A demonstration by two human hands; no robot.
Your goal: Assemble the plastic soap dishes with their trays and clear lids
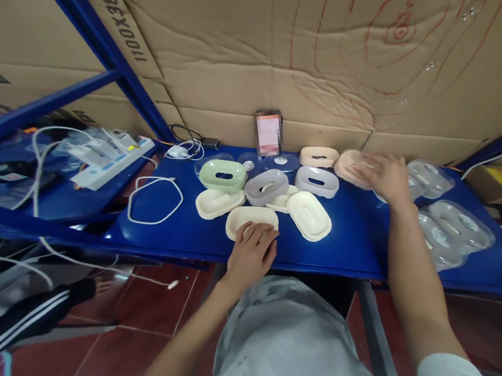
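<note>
My left hand point(253, 247) rests over the near edge of a cream oval tray point(254, 216), its fingers extended across the rim. Out to the right, my right hand point(387, 179) has its fingers on a pink soap dish point(351, 166); both are smeared by motion. Left of that dish are a peach soap dish point(318, 152), a lilac one point(323, 191), a grey one point(258, 196) and a green one point(212, 183), each with a slot. More cream trays, one at the left point(208, 207) and one at the right point(310, 217), lie around them.
Clear plastic covers point(438, 243) lie on the right of the blue table point(161, 236). A phone point(269, 132) leans on the cardboard wall point(218, 48). A white cable point(132, 194), a power strip point(109, 167) and a blue frame post point(134, 98) are leftward. Another person's sleeve point(35, 318) shows lower left.
</note>
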